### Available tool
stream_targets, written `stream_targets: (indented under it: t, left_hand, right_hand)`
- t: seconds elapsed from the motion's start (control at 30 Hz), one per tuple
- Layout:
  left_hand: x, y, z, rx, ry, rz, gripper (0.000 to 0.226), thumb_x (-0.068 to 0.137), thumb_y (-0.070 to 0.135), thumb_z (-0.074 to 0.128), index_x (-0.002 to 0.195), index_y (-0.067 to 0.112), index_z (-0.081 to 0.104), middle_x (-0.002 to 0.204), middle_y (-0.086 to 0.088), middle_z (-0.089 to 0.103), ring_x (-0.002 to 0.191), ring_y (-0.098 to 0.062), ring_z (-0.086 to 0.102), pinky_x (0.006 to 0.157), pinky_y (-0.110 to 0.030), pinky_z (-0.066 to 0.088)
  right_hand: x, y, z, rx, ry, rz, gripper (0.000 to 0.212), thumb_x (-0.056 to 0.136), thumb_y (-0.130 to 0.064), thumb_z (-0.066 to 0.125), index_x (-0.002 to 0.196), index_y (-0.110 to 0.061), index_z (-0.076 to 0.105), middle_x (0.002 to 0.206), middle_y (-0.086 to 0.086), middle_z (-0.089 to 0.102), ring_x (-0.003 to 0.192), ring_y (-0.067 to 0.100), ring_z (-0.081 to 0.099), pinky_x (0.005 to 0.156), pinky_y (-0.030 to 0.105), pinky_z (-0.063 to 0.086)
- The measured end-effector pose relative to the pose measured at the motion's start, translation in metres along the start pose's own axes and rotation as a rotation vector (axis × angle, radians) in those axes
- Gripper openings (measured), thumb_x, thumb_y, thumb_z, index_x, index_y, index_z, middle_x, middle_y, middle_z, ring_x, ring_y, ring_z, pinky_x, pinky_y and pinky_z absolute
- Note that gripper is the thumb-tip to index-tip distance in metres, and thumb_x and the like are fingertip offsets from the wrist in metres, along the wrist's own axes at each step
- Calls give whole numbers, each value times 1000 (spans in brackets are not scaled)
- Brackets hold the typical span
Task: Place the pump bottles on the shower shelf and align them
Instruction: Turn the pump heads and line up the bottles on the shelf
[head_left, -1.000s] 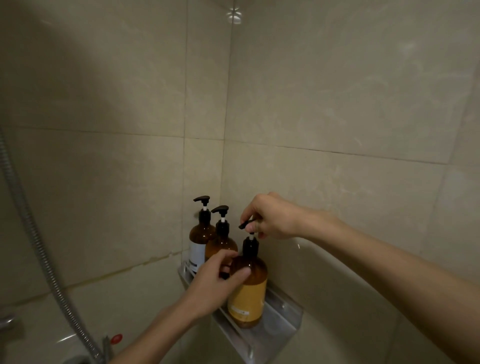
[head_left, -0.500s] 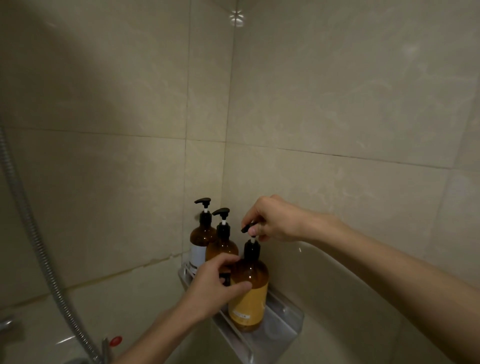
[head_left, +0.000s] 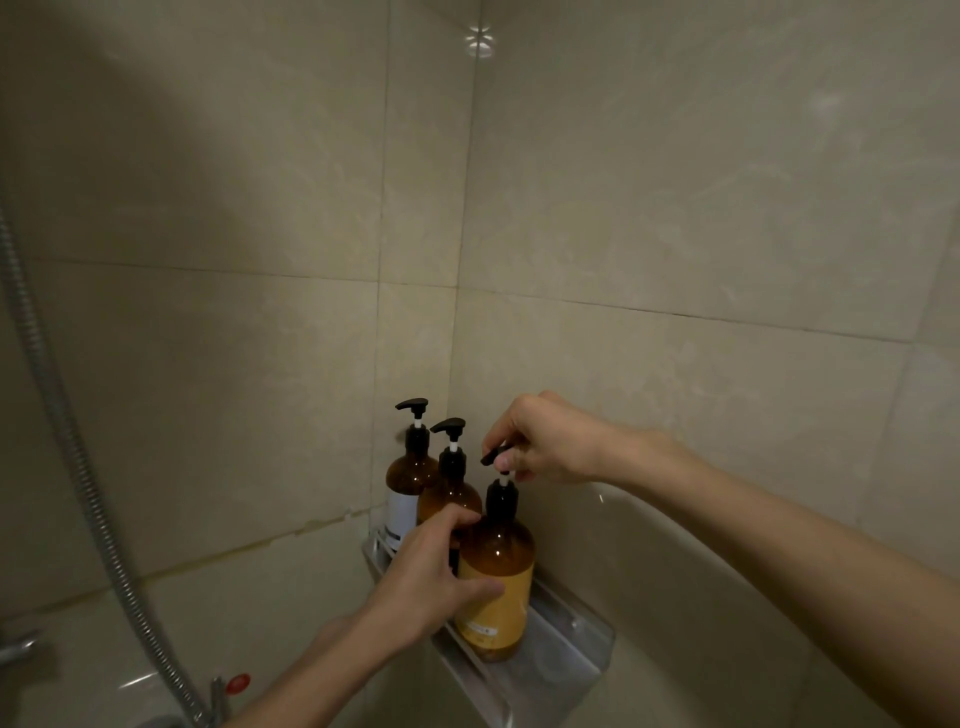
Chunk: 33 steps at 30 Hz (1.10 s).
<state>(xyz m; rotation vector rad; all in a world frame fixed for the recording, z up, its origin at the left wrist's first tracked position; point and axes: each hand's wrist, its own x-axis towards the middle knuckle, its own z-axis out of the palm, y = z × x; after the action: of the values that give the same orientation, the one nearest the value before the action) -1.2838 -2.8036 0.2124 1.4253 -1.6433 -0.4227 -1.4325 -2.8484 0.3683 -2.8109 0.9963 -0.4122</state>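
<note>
Now the left hand (head_left: 426, 582) has its fingers wrapped on the body of the yellow-label pump bottle (head_left: 496, 582), which stands on the shower shelf (head_left: 566, 639). The right hand (head_left: 545, 441) pinches its black pump head (head_left: 493, 457). Two other amber pump bottles (head_left: 415, 467) stand behind, in the corner.

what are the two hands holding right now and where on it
Both hold the amber pump bottle with the yellow label: the left hand wraps its body on the clear shelf; the right hand fingers pinch its black pump head.
</note>
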Motion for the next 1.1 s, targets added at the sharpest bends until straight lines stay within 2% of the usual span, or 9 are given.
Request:
stream_targets:
  t: [0.1,0.2,0.27,0.4,0.6,0.7,0.9,1.1]
  left_hand:
    - [0,-3,0,40,8,22,68,59,47,80,116,45,44,112,24,52,104,0,54,87,-25,51]
    - [-2,-3,-1,47,24,57,67,61,45,80,118,44,44,112,31,43,103,2,51,80,-21,52]
    - [-2,-4,-1,33,22,74,65,62,42,80,117,43,45,116,32,38,105,1,51,79,-24,54]
    - [-1,-5,-2,48,15,71,66,64,41,79,121,41,45,117,30,39,108,0,50,79,-24,54]
    - [-1,-4,-3,65,4,67,71,64,43,79,125,39,44,114,31,41,108,2,49,88,-19,49]
    - [-3,-2,-4,72,4,73,71,67,44,77,128,39,42,116,30,41,109,3,49,87,-14,45]
    - [-5,-2,-8,78,-11,73,70,71,43,74,132,37,40,123,24,43,116,2,45,100,-26,44]
    - [-7,-6,-7,66,-29,73,72,70,49,71,133,41,37,128,25,41,117,4,44,99,-24,43]
  right_hand:
    - [0,0,0,2,-3,-2,26,87,-14,62,113,-11,65,87,-2,63,69,3,64,71,26,57]
    - [-1,0,0,5,0,-11,26,88,-14,61,113,-11,65,92,2,67,71,5,65,72,27,58]
    - [-1,0,0,3,3,-12,26,88,-15,61,113,-11,65,94,4,68,72,7,66,73,29,58]
    - [0,1,1,6,0,-7,27,88,-16,61,115,-10,65,99,8,70,76,12,68,74,34,58]
    - [1,2,1,3,-7,-6,27,89,-17,60,115,-12,64,98,5,69,72,7,66,72,28,58]
    - [1,2,0,0,-14,-8,27,89,-18,60,116,-13,64,98,4,69,69,4,65,70,24,57]
    - [5,-1,-1,-9,-28,-1,27,89,-19,61,115,-15,64,88,-3,65,66,1,63,66,20,55]
    - [6,0,-4,-3,-55,5,27,89,-21,61,114,-15,65,86,-5,65,64,2,64,67,22,56]
